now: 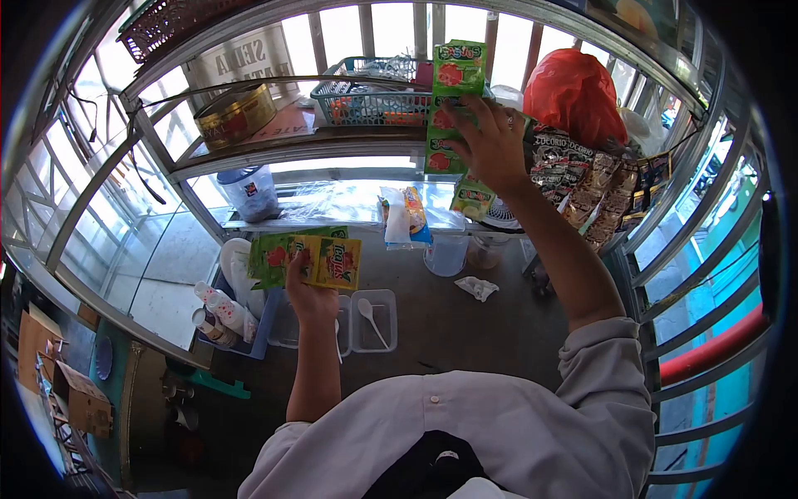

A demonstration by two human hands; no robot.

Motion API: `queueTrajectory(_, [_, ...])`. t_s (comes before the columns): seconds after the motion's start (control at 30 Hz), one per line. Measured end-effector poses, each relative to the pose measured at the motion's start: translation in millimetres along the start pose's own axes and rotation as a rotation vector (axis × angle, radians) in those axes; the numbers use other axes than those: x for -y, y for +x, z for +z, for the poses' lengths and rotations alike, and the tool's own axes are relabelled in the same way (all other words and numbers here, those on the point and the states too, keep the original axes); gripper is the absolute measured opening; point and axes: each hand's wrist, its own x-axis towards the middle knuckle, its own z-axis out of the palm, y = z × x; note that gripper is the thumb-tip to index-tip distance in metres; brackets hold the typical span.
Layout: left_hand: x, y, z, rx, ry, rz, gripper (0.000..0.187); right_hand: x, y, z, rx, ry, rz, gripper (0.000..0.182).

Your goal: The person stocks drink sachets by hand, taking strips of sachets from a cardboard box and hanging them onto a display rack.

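My left hand [309, 291] is closed around a small stack of drink sachets, yellow ones [337, 264] in front and green ones [268, 259] behind, held above the counter. Up at the shelf, my right hand [492, 145] grips a long strip of green drink sachets [459, 73] with red fruit pictures. The strip hangs in front of the shelf edge, and my fingers cover part of it. Below that hand another green sachet [472, 198] hangs. Strips of brown and black coffee sachets [586, 179] hang just to its right.
A blue-green basket [370, 108], a round gold tin [235, 116] and a red plastic bag [573, 96] stand on the upper shelf. Lower down are a lidded tub [248, 195], a blue tray [262, 337] of paper cups, clear containers [382, 333] with a spoon, and crumpled plastic [478, 288].
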Motion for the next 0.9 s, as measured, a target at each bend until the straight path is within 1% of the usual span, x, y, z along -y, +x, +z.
queueTrajectory(0.07, [-1, -2, 2, -0.004, 0.007, 0.009, 0.022, -5, 7, -2, -0.070, -0.053, 0.056, 0.052])
queueTrajectory(0.1, [-1, -3, 3, 0.000, 0.006, 0.011, 0.022, -10, 9, 2, -0.072, -0.054, 0.057, 0.052])
queueTrajectory(0.17, [-1, -3, 1, 0.004, 0.007, 0.014, 0.022, -22, 12, 14, -0.095, 0.060, 0.072, 0.039])
queueTrajectory(0.2, [1, -4, -1, 0.012, 0.013, 0.004, 0.022, -24, 15, 14, -0.096, 0.060, 0.071, 0.039])
queueTrajectory(0.27, [1, -1, -2, 0.028, 0.016, -0.001, 0.022, -30, 23, 15, -0.174, 0.012, -0.023, 0.026])
queueTrajectory(0.3, [2, -2, -2, 0.023, 0.018, 0.001, 0.022, -32, 26, 14, -0.175, 0.012, -0.024, 0.026])
queueTrajectory(0.37, [3, -2, -2, 0.018, 0.021, 0.001, 0.022, -33, 29, 14, -0.059, 0.040, -0.082, 0.020])
queueTrajectory(0.5, [3, -5, -2, 0.023, 0.014, 0.007, 0.025, -23, 26, 18, -0.112, 0.126, -0.048, 0.022])
queueTrajectory(0.57, [2, -6, 1, 0.013, 0.016, 0.002, 0.026, -17, 23, 16, -0.155, 0.115, 0.045, 0.024])
queueTrajectory(0.63, [2, -10, 10, 0.105, 0.105, 0.006, 0.029, -17, 20, 17, -0.138, 0.109, 0.058, 0.027])
queueTrajectory(0.67, [2, -9, 14, 0.103, 0.104, 0.008, 0.029, -18, 20, 17, -0.122, 0.101, 0.073, 0.029])
queueTrajectory(0.73, [5, -3, 24, 0.294, 0.284, -0.053, 0.034, -21, 24, 20, -0.112, 0.136, 0.095, 0.026])
queueTrajectory(0.77, [12, 10, 25, 0.326, 0.456, -0.023, 0.038, -24, 26, 22, -0.101, 0.168, 0.119, 0.024])
queueTrajectory(0.83, [17, 15, 52, 0.453, 0.708, -0.083, 0.038, -29, 30, 21, -0.061, 0.179, 0.105, 0.020])
queueTrajectory(0.87, [25, 22, 62, 0.456, 0.703, -0.080, 0.038, -33, 34, 19, -0.038, 0.182, 0.086, 0.017])
queueTrajectory(0.9, [34, 31, 74, 0.521, 0.747, -0.065, 0.037, -34, 38, 17, -0.047, 0.175, 0.080, 0.017])
